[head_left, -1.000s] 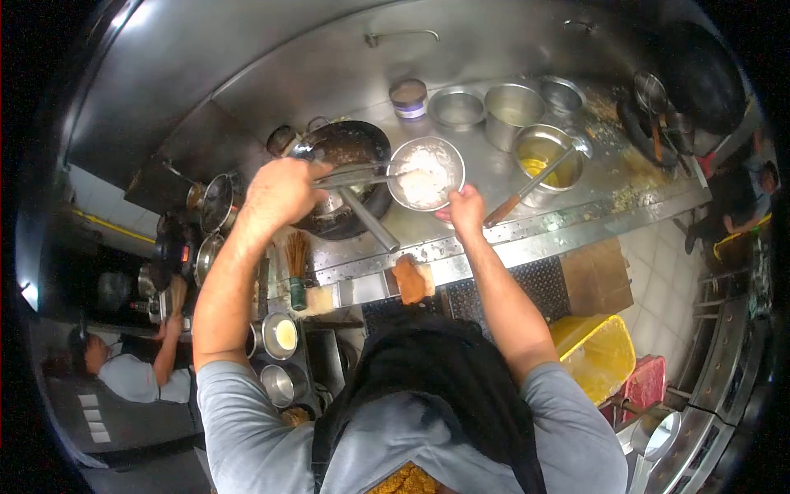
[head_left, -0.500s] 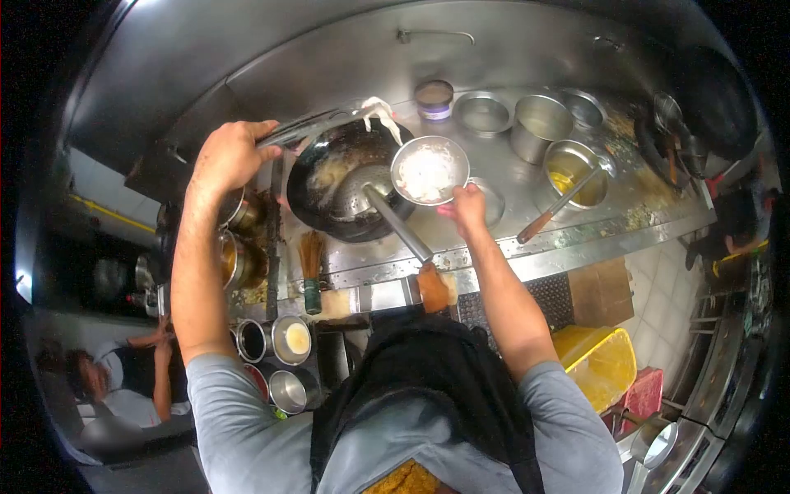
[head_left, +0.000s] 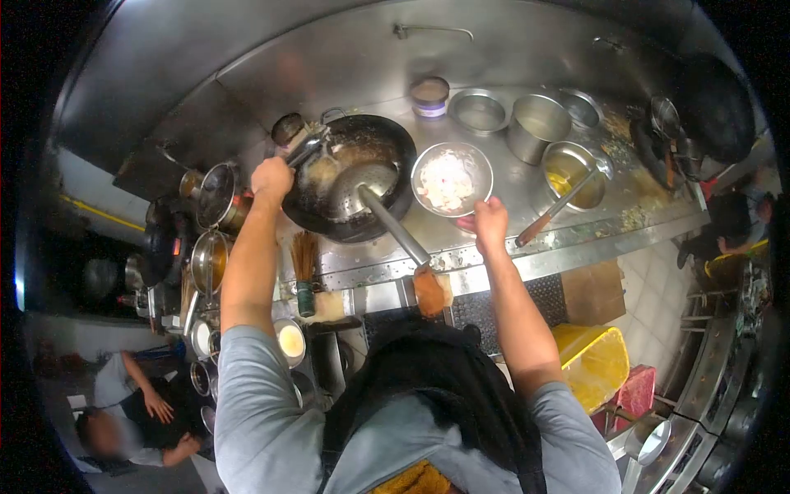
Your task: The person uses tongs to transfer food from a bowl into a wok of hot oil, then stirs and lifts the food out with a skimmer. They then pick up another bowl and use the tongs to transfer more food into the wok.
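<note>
My left hand [head_left: 272, 179] is closed around metal tongs [head_left: 306, 148], whose tips reach over the left side of a black wok [head_left: 393, 136]. Whether the tongs pinch any food is hard to make out. A perforated skimmer [head_left: 368, 177] rests in the wok, its handle pointing toward me over the counter edge. To the right of the wok, my right hand [head_left: 491, 221] grips the rim of a steel bowl [head_left: 485, 177]. White, wet-looking pieces of food [head_left: 445, 179] lie inside this bowl.
A ladle [head_left: 555, 206] leans in a pot of yellow liquid [head_left: 568, 150]. Behind stand a steel pot [head_left: 539, 123], a shallow bowl [head_left: 479, 111] and a purple-labelled tub [head_left: 429, 97]. A bamboo brush [head_left: 304, 263] lies before the wok. Another person [head_left: 132, 403] is at lower left.
The tongs moved from above the bowl, where they held a white piece, down to the wok's left side. My right hand shifted the bowl slightly right and toward me.
</note>
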Motion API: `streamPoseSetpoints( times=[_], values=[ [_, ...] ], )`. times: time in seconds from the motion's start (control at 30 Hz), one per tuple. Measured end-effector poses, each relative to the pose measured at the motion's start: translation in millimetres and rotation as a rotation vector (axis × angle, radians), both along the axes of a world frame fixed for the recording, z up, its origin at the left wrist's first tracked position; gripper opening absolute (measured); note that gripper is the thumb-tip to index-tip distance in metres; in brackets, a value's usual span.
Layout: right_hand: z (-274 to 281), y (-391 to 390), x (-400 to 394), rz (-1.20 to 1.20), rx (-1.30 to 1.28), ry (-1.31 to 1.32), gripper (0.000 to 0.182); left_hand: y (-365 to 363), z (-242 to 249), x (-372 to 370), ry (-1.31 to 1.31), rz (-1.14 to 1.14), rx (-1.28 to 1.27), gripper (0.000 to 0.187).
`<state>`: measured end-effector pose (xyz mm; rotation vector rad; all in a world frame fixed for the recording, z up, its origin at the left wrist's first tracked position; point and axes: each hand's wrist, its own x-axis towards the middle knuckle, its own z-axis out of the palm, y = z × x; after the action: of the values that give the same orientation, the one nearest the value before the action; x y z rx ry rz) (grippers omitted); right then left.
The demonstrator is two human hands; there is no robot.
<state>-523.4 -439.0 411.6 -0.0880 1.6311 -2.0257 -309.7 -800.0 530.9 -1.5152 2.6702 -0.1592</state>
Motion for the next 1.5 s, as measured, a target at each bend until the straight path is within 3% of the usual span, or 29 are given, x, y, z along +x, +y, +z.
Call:
streamPoseSetpoints(
  times=[0.1,0.27,0.47,0.73,0.8,1.0,1.1,1.17,1.2,1.37,1.43,1.5],
  values=[
    [4,7,-3,0.016,0.02,0.018,0.019,51,52,10,0.069,-0.144,-0.128,0.037],
    [6,8,-10,0.089,0.111,0.116,0.015,161,122,1,0.005,-0.456,-0.082,0.04],
    [3,11,-10,0.141,0.173,0.246,0.013,232,106,-45,-0.221,-0.636,0.021,0.039],
    [4,11,-8,0.084,0.077,0.113,0.011,210,124,-22,-0.18,-0.69,-0.024,0.039],
    [2,3,-9,0.09,0.077,0.072,0.011,199,140,-12,-0.025,-0.684,-0.042,0.039],
    [-8,-25,-5,0.119,0.068,0.007,0.015,158,176,8,0.084,-0.514,-0.05,0.04],
    [-9,-33,-2,0.107,0.03,-0.015,0.017,122,163,4,0.029,-0.461,-0.081,0.039],
    [-10,-32,-1,0.089,0.071,0.03,0.017,95,135,-9,0.008,-0.29,0.07,0.038],
    [-11,-31,-1,0.089,0.075,0.031,0.017,78,112,-18,-0.092,-0.342,-0.039,0.038],
    [-18,-20,-4,0.062,0.043,0.034,0.02,20,-1,-49,-0.117,-0.213,-0.012,0.033],
    [-12,-14,-4,0.043,0.063,0.041,0.021,12,-14,-50,-0.022,-0.084,0.002,0.032],
    [-13,-8,-6,0.032,0.078,0.04,0.023,37,16,-44,0.008,-0.115,-0.015,0.033]
  ],
)
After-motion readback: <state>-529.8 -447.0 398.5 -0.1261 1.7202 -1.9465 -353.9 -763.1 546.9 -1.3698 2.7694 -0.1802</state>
